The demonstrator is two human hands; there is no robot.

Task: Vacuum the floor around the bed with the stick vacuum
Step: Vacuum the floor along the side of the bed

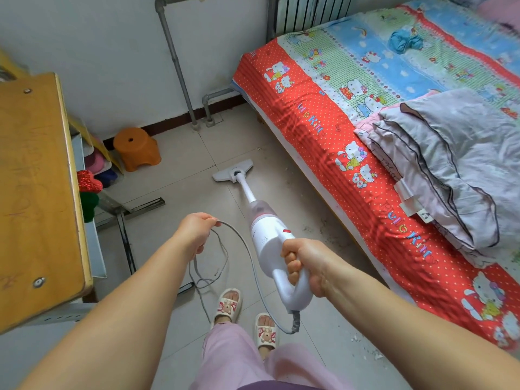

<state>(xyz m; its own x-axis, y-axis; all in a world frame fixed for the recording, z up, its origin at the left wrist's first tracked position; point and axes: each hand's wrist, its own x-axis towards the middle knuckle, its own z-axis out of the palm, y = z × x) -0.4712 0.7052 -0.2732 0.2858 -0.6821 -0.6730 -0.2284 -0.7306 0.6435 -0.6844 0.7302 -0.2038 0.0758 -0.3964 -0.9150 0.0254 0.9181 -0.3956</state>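
Observation:
My right hand [305, 263] grips the looped handle of a white stick vacuum [267, 229]. The wand slopes away from me, and the flat floor head [232, 170] rests on the grey tiled floor [180, 170] a short way left of the bed [323, 114]. The bed has a red cartoon-print sheet. My left hand [195, 232] holds up a loop of the grey power cord [244, 249], which runs from the base of the handle and hangs in coils to the floor by my feet.
A wooden desk [36, 192] with metal legs stands on the left. An orange plastic stool [136, 149] sits by the wall. Grey pipes [176, 60] run down the wall. A folded grey quilt [450, 164] lies on the bed. Dust and scraps [368, 353] lie along the bed's edge.

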